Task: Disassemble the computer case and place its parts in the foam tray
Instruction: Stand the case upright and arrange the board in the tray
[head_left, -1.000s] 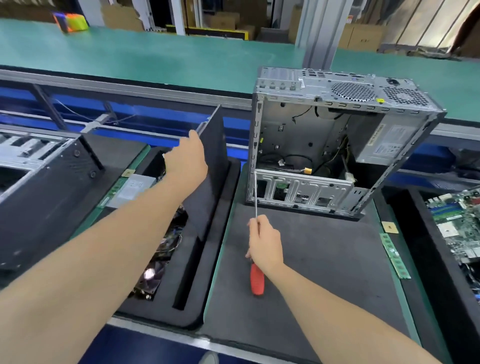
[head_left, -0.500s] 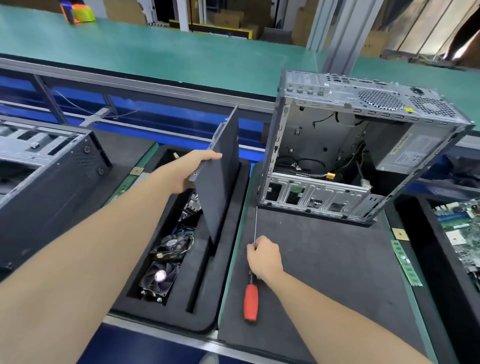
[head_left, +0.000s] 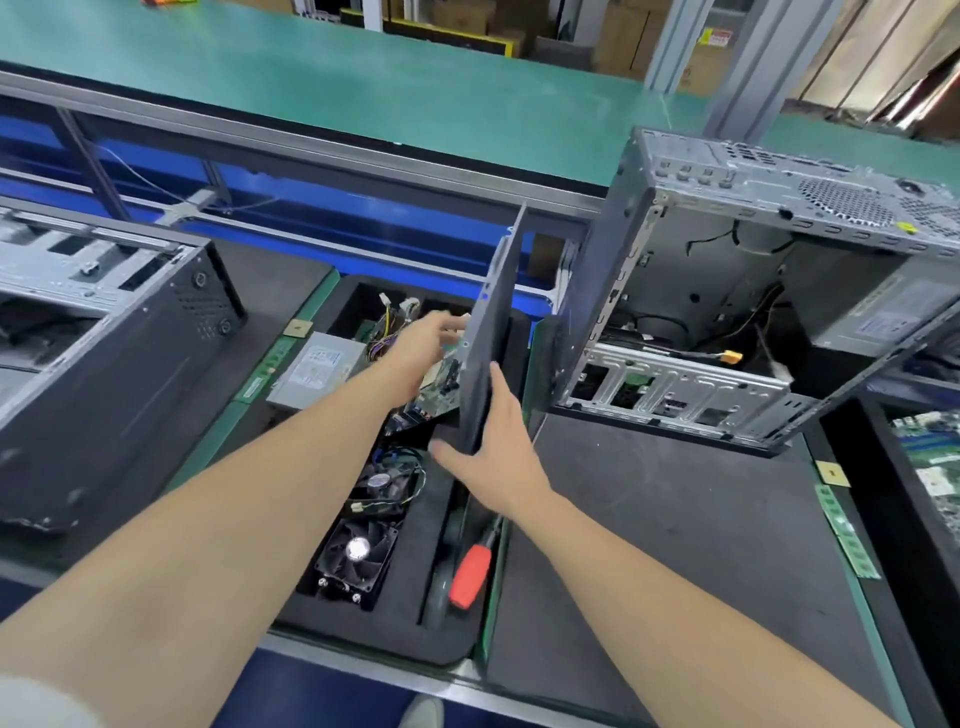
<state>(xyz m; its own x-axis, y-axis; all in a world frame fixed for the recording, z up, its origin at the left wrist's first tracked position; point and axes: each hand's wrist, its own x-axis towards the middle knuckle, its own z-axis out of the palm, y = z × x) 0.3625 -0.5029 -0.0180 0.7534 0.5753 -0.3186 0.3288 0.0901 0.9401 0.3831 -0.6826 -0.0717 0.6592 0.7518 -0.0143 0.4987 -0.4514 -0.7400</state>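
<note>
**Item: side panel, dark grey sheet metal.** Stands on edge, nearly upright, over the right-hand part of the foam tray. Its long axis runs away from the person, near corner low, far corner high.

**Hands.** Apart, one to each side of the panel. The right hand clasps the near lower corner: thumb under the left face, fingers flat up the right face. The left hand reaches to the left face further along. It is blurred, so I cannot tell whether it grips or only steadies.

**Destination, as judged.** A long narrow slot lies in the tray directly below the panel and parallel to it, so the move is straight down, edge first. The right hand is nearer the slot and likely guides the entry.

**Hazard.** The red-handled screwdriver lies just beside the slot, on the tray's right rim, and could foul the panel.

**Also present.** The computer case stands open on the counter to the right. Two fans and a power supply are in the tray.
</note>
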